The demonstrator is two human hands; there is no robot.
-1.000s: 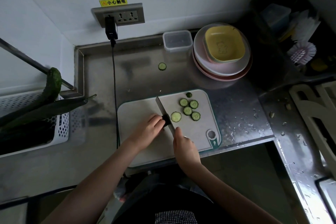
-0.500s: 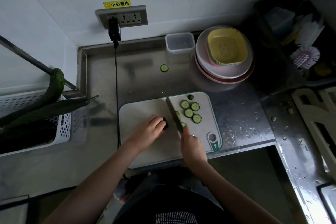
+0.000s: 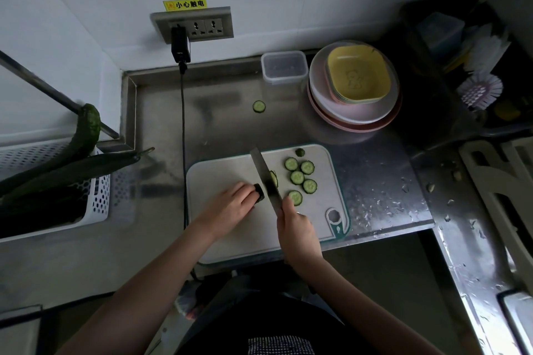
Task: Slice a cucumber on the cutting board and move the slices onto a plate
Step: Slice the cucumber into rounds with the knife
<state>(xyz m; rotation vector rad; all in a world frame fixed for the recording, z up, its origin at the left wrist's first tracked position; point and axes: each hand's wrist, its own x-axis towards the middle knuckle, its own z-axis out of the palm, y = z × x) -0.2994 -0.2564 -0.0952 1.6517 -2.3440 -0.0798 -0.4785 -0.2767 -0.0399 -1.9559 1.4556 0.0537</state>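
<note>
A steel counter [image 3: 230, 130] is seen in a corner of white walls, with a socket panel [image 3: 192, 24] above it and a stack of plates [image 3: 354, 86] at 1 o'clock of the cutting board [image 3: 225, 170]. The short cucumber stub [image 3: 258, 192] is held on the board by the curled fingertips of the left hand [image 3: 230, 208]. The knife [image 3: 266, 181] is gripped by the right hand [image 3: 297, 229], its blade just at 3 o'clock of the stub. 5 slices [image 3: 300, 177] are laid at 3 o'clock of the blade, and 1 slice [image 3: 259, 106] is seen on the counter.
</note>
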